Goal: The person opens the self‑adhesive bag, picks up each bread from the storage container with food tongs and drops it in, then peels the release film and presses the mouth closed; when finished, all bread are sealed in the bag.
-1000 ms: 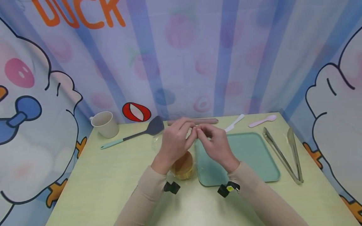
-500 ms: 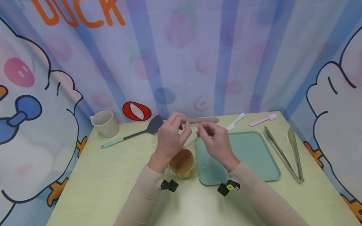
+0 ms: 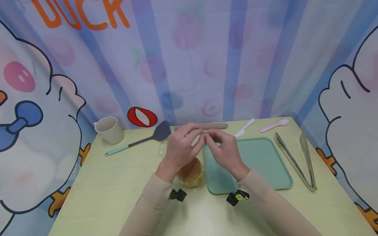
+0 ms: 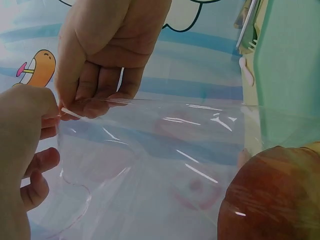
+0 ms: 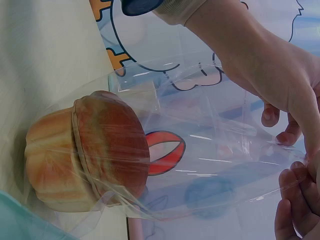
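Observation:
A brown-topped, fluted bread bun [image 5: 110, 145], shaped like a muffin, stands upright on the table inside a clear plastic bag [image 4: 150, 145]. My left hand [image 3: 182, 146] and right hand [image 3: 224, 150] meet above it, fingertips together at the bag's upper edge. Seen from the left wrist, the right hand [image 4: 110, 55] pinches a corner of the film, with the left hand [image 4: 20, 150] close beside it. In the right wrist view, the film runs taut and narrows from the bun up to both hands' fingertips. The left forearm and hand partly hide the bun in the head view.
A green tray [image 3: 260, 164] lies right of the bun, with metal tongs [image 3: 295, 164] beyond it. Along the back are a mug [image 3: 109, 130], a spatula [image 3: 147, 137], a pinkish rod [image 3: 214, 126], a white plastic knife [image 3: 245, 127] and a pink spoon [image 3: 274, 126].
Half a second ago the two hands had parted slightly, showing more of the bun. Now their fingertips are together again, as they were one second ago.

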`<state>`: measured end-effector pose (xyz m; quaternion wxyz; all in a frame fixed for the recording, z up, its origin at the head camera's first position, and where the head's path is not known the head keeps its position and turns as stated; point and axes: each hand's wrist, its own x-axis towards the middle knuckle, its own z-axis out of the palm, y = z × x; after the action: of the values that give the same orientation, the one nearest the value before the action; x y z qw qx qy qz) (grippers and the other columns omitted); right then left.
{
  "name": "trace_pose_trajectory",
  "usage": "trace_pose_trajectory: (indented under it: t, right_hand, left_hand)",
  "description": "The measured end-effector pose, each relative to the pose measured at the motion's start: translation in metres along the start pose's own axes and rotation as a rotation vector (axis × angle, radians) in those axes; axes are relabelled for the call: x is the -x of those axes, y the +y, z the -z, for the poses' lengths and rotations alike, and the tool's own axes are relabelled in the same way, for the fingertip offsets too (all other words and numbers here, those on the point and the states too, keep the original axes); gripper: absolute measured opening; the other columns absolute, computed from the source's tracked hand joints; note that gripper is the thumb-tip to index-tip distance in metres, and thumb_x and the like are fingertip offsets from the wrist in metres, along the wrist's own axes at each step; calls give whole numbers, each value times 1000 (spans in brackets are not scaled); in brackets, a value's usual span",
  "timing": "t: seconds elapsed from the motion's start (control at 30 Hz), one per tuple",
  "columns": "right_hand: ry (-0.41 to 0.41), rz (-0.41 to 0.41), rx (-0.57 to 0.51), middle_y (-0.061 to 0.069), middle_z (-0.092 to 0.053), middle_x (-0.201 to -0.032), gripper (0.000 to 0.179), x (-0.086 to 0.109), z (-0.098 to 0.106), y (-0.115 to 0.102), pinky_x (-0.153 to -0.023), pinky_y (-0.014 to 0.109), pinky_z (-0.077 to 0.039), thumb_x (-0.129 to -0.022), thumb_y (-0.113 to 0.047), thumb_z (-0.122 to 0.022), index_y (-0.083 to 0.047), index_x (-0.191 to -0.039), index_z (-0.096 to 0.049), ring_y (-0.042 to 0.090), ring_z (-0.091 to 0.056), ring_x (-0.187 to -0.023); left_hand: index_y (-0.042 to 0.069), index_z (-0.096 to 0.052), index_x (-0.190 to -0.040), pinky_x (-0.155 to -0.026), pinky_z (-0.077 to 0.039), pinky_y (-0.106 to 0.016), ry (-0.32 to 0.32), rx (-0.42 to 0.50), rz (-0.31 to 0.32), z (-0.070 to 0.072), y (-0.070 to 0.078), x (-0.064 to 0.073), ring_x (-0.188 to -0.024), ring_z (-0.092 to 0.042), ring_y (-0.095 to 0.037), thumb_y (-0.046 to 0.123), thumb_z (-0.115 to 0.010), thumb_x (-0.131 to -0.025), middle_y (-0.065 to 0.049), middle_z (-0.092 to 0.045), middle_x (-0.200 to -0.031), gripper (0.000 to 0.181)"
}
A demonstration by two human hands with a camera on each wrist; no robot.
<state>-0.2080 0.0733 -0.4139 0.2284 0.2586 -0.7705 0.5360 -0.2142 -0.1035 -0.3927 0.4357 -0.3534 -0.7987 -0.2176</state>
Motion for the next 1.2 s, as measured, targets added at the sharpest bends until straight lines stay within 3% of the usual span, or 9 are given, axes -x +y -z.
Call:
trace_pose_trajectory:
  t: [0.23, 0.37, 0.5, 0.67, 1.03, 1.2]
  right_hand:
    - [-17, 73, 66, 2, -76, -88, 10, 0, -1, 3, -71, 32, -62, -103, -11, -68, -7, -101, -76, 12, -73, -78]
    - [-19, 84, 81, 2, -76, -86, 9, -1, -1, 3, -68, 32, -61, -103, -10, -67, -7, -99, -75, 12, -73, -77]
    - [-22, 72, 71, 1, -76, -85, 10, -1, 0, 4, -70, 32, -62, -103, -10, -67, -7, -99, -75, 12, -74, -78]
    - [-18, 63, 59, 2, -76, -88, 10, 0, 0, 4, -72, 33, -63, -103, -10, -67, -6, -101, -76, 13, -75, -80]
    - [-43, 143, 85, -1, -75, -84, 10, -5, -1, 3, -62, 28, -54, -103, -9, -67, -10, -98, -75, 9, -71, -74]
    - [-48, 161, 108, 0, -75, -85, 9, -5, -1, 2, -64, 30, -58, -103, -9, -68, -9, -96, -75, 10, -73, -77]
  left_hand:
    - [8, -75, -86, -45, -45, -24, -23, -43, 24, 1, 1, -2, -67, -66, -16, 11, -73, -90, -4, -73, -91, 5]
    - [8, -71, -85, -42, -37, -24, -59, -70, 40, 2, 0, -3, -59, -58, -14, 11, -74, -87, -3, -70, -88, 5]
    - [8, -73, -88, -43, -39, -24, -86, -49, 42, 2, -2, -3, -59, -57, -13, 13, -75, -90, -3, -70, -91, 6]
    - [8, -78, -90, -45, -42, -23, -63, -4, 22, 3, -2, -2, -65, -64, -14, 15, -73, -92, -3, -73, -95, 10]
    - [9, -72, -81, -41, -34, -24, -25, -72, 22, 3, -1, -5, -58, -58, -14, 10, -74, -85, -1, -69, -84, 4]
    - [8, -72, -80, -42, -35, -24, -17, -91, 24, 1, 1, -4, -57, -57, -13, 9, -73, -85, -1, -69, -83, 5]
